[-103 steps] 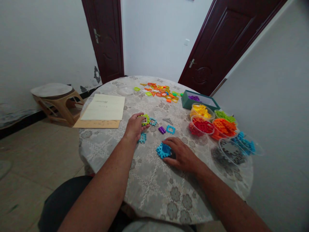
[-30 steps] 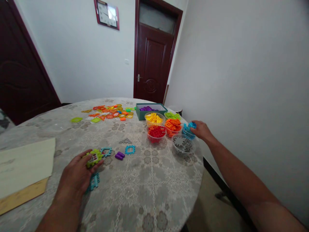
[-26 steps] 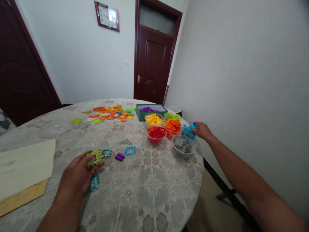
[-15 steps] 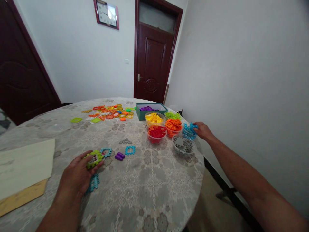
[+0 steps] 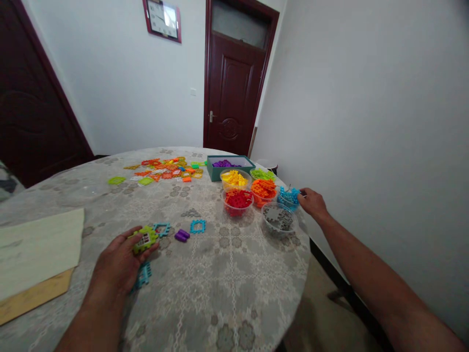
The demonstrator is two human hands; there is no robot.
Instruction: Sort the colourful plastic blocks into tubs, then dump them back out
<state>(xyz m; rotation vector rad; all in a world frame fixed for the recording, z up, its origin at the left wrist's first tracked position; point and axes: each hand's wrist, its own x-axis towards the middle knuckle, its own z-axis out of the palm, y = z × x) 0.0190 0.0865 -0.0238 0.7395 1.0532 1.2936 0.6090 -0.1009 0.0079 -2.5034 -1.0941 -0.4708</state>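
Note:
My left hand (image 5: 117, 264) rests on the round table, fingers curled round a lime-green block piece (image 5: 144, 239) with a small window tile. A teal piece (image 5: 143, 275) lies under that hand's edge. Far to the right, my right hand (image 5: 312, 201) reaches to the clear bowl of blue pieces (image 5: 288, 197), fingertips closed at its rim on the blue pieces. Just beyond the left hand lie a teal square frame (image 5: 161, 228), a purple piece (image 5: 181, 235) and a blue square frame (image 5: 198, 226).
Clear bowls hold red (image 5: 237, 199), orange (image 5: 264, 188), yellow (image 5: 232, 178) and green (image 5: 263, 174) pieces; one bowl (image 5: 278, 218) looks empty. A teal box (image 5: 227, 164) holds purple pieces. Loose pieces (image 5: 166, 170) lie at the back. Papers (image 5: 36, 244) lie at left. The table edge drops off right.
Since 3.4 s ago my right hand carried the blue piece from the table's near middle out to the blue bowl. In the last second it lowered slightly at the bowl's rim. The left hand stayed put.

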